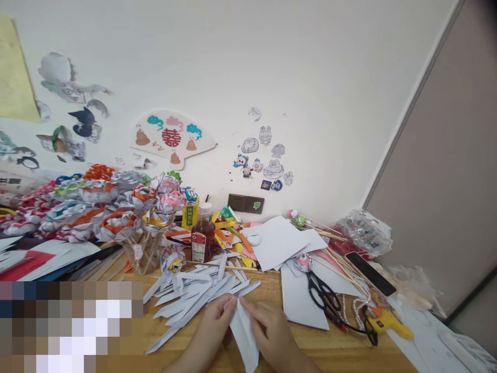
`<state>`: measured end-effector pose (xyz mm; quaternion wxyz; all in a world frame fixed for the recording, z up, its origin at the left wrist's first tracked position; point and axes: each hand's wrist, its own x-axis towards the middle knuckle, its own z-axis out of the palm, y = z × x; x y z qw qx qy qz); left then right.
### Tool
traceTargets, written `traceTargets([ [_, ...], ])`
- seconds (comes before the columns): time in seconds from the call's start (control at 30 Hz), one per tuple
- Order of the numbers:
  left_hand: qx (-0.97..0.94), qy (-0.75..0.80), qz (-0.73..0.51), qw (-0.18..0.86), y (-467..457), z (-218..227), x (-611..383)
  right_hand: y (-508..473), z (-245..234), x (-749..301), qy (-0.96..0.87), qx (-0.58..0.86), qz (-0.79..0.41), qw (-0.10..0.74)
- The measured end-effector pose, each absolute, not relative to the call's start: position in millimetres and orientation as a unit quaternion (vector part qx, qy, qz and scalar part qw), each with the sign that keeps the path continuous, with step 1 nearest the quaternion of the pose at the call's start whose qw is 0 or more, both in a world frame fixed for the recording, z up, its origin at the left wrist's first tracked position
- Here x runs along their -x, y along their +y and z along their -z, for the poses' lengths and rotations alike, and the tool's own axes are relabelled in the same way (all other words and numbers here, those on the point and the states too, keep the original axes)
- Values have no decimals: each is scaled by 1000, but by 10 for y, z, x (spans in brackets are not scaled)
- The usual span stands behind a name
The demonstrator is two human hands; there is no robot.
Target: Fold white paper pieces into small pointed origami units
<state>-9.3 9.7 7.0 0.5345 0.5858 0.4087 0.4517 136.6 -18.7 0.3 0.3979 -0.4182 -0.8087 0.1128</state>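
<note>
Between my two hands is a white paper strip (245, 339), its narrow top end pinched and its wider part hanging toward me. My left hand (218, 320) is closed on the strip's upper left edge, thumb and forefinger together. On the other side my right hand (269, 324) grips the same strip near its top, fingers curled along the right edge. Just beyond my left hand lies a loose heap of white paper strips (194, 298) on the wooden table (334, 352). Part of the strip is hidden behind my fingers.
Black-handled scissors (324, 295) lie on white sheets (303, 305) to the right, near a yellow glue gun (392, 324) and a phone (370, 273). A bottle of dark liquid (202, 235) stands behind the strips. Many paper flowers (112, 199) fill the left back.
</note>
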Motion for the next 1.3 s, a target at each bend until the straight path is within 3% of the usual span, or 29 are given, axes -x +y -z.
traceTargets([
  [0.27, -586, 411, -450, 534, 117, -57, 130, -201, 9, -1407, -785, 412, -173, 430],
  [0.87, -597, 408, -438, 534, 136, -103, 144, -165, 79, -1420, -759, 435, -149, 460],
  [1.3, -569, 420, -464, 533, 176, -47, 148, -23, 161, -1495, -596, 500, -312, 545],
])
